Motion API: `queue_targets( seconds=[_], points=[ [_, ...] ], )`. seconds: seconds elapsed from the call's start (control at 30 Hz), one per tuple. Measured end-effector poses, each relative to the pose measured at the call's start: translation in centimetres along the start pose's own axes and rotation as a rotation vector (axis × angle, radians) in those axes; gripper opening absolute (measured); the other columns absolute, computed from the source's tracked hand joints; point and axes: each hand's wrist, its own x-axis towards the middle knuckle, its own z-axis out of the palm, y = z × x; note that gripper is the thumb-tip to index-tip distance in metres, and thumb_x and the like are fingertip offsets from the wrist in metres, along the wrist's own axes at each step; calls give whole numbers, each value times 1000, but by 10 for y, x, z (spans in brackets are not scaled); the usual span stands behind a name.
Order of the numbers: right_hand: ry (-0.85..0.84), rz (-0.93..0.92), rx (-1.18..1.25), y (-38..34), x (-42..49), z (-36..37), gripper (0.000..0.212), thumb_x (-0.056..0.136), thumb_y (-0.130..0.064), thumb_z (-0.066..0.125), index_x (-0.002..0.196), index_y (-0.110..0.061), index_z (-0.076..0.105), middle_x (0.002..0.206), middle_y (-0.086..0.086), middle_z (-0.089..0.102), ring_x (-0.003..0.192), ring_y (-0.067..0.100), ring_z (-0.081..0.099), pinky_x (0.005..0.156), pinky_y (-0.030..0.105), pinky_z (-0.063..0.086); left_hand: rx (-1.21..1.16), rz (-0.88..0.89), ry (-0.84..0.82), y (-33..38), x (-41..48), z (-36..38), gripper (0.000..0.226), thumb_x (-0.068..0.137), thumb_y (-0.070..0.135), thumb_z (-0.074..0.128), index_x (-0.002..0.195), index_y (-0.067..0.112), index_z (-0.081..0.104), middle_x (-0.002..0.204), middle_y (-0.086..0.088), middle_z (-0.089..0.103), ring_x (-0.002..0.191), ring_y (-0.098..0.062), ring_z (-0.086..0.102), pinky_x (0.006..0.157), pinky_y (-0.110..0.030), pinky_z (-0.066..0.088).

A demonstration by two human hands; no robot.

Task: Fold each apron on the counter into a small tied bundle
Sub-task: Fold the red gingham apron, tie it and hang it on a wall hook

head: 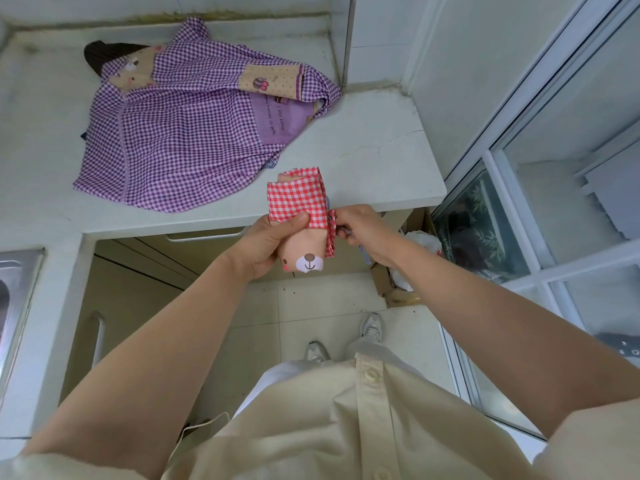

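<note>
Your left hand (266, 244) curls round the rolled red apron (298, 202), held at the counter (381, 161) edge. Squeeze firmly while your right hand (363, 230) pinches what looks like its tie (331, 233), and draw it snug. Beyond, the purple apron (180, 133) lies unfolded.

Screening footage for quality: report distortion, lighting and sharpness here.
Head view: the wide-angle lens bows the white stone counter and pale window frame; light is soft, even, no harsh glare; the red gingham rolled apron, left hand, right hand and purple gingham apron look sharp.
</note>
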Motion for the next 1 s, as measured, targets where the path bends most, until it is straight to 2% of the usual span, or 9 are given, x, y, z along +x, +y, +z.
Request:
queue_targets(
  seconds=[0.13,0.2,0.33,0.53,0.7,0.8,0.87,0.93,1.0],
  points=[
    [-68,44,-68,-10,-6,9,33,95,-48,51,94,-18,65,86,-2,68,79,3,63,55,13,45,13,11,63,-2,0,3,83,57,43,91,124,3,62,117,-15,69,109,-34,65,90,-43,56],
    [-107,-18,-101,-7,-7,13,33,92,-47,58,101,-17,68,93,-4,73,83,-1,68,66,12,48,60,9,64,-1,0,7,69,68,37,84,124,3,61,116,-14,70,111,-35,64,91,-43,55],
    [-48,1,72,-3,-9,9,24,90,-36,66,97,-13,68,80,-6,73,69,6,68,53,17,47,160,1,11,4,0,13,51,80,33,74,123,8,62,115,-13,70,109,-31,66,94,-42,52],
    [-76,64,140,1,-9,1,23,89,-30,68,106,-13,65,100,7,70,89,20,65,72,29,51,214,-17,86,10,3,21,81,65,48,62,132,5,48,130,-21,58,119,-33,57,104,-48,45],
    [-183,147,416,-1,-5,-7,63,54,-41,86,105,-12,66,95,6,72,87,20,68,75,32,59,105,124,360,24,7,27,52,78,49,39,120,25,55,142,0,48,136,-20,37,114,-43,25],
    [-271,125,483,-3,-4,-5,83,39,-50,93,107,-11,66,100,7,72,92,21,69,85,37,56,200,18,135,22,7,31,36,97,40,39,113,18,64,116,-2,68,115,-20,59,110,-48,38],
    [-236,93,628,-7,-1,-3,81,43,-46,94,111,-9,66,106,9,71,99,23,67,96,40,52,267,65,73,16,7,34,16,98,23,47,105,18,61,105,-1,68,98,-12,65,102,-37,49],
    [-112,69,732,-12,2,-3,63,57,-40,88,108,-9,67,106,8,71,99,22,67,97,37,53,370,133,112,8,5,39,17,96,3,50,95,19,54,90,3,59,78,-1,62,85,-21,52],
    [77,56,707,-15,6,-6,29,80,-35,75,97,-12,67,91,2,72,84,16,67,73,26,56,499,144,200,-4,11,35,21,100,3,42,84,13,50,69,2,46,60,-10,47,74,-29,49]
  ],
)
